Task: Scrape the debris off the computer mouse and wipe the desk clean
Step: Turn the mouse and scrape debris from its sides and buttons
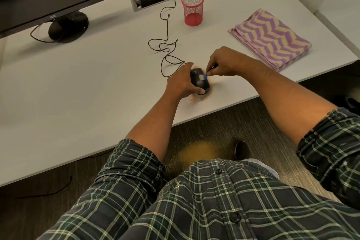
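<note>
A: Where's the mouse (199, 82)?
B: On the desk (87, 91), near the front edge. Left hand (182, 84) is clamped round it, thumb at the near end, pinning it down.
A: And the right hand (227, 62)?
B: Fingers pinched on a small blue scraper (204, 76), tip on the mouse's top, by a pale patch.
A: Debris (196, 99)?
B: Orange crumbs on the desk round the mouse.
A: Tips for the scraping?
B: Imo short light strokes, blade low, pushing away from the cord (165, 45). Keep the left hand firm so nothing skids.
A: Cloth (270, 39)?
B: Folded, well off to the right, untouched; wiping isn't started.
</note>
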A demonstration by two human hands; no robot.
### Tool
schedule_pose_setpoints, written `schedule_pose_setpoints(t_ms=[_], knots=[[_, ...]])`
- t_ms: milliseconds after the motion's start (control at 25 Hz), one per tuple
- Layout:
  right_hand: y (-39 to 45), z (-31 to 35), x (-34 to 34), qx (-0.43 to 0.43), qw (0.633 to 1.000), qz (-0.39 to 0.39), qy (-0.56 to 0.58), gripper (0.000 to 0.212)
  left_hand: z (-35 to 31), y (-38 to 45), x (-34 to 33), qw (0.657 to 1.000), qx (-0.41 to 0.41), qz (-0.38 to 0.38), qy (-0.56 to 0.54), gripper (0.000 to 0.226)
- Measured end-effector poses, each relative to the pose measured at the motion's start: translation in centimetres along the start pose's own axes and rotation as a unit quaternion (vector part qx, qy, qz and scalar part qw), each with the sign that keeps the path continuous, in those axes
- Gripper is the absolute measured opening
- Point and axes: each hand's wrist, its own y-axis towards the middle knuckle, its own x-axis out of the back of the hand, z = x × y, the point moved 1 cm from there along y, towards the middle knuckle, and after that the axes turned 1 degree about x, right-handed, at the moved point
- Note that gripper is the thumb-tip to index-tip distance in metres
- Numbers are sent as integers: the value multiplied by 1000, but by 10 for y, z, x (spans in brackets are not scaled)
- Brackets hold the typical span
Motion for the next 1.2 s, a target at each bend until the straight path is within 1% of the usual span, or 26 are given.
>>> schedule_pose_setpoints(t_ms=[40, 80, 160, 200, 280, 360, 400, 440, 520, 560, 640, 760, 800, 880, 960, 1040, 1200], knots=[[-1, -5, 2, -15, 1000, 6, 0, 22, 0, 0, 0, 1000, -1, 0, -1, 115], [-2, -9, 5, -28, 1000, -7, 4, 22, 0, 0, -1, 1000, -2, 0, -4, 115], [-3, -10, 5, -31, 996, -68, 38, 23, 1, 0, -1, 1000, -2, 2, -13, 114], [-3, -10, 4, -25, 994, -84, 65, 23, 1, 0, -1, 1000, -2, 2, -15, 113], [-5, -8, -3, -25, 992, -69, 102, 23, 1, 0, -2, 1000, -3, 1, -18, 113], [-4, -10, -6, -52, 994, -37, 84, 22, 1, -1, -2, 1000, -5, -4, -16, 113], [-2, -10, -5, -64, 995, -43, 69, 21, 1, -1, -2, 1000, -4, -5, -16, 113], [-1, -11, -3, -69, 993, -65, 68, 21, 1, -1, -1, 1000, -3, -5, -16, 113], [0, -10, -2, -58, 985, -104, 123, 21, 1, -1, -1, 1000, -4, -6, -19, 112], [-1, -10, -2, -49, 983, -100, 144, 21, 1, -1, -2, 1000, -4, -8, -18, 112], [0, -8, -7, -46, 986, -76, 142, 21, 1, -1, -1, 1000, -1, -10, -15, 114], [5, -6, -9, -61, 979, -116, 157, 21, 0, 0, -1, 1000, 1, -5, -12, 113], [7, -6, -9, -59, 978, -112, 167, 20, -1, -1, -1, 1000, 0, -4, -11, 114], [9, -7, -9, -69, 983, -76, 155, 19, -2, 0, -1, 1000, 1, -4, -13, 115], [13, -9, -8, -87, 981, -90, 145, 19, -1, 0, -1, 1000, 4, 0, -18, 116], [16, -10, -6, -82, 979, -102, 159, 20, -1, 1, 0, 1000, 9, 6, -25, 119], [21, -11, -7, -89, 983, -45, 157, 19, -1, 4, 0, 999, 14, 12, -27, 124]])
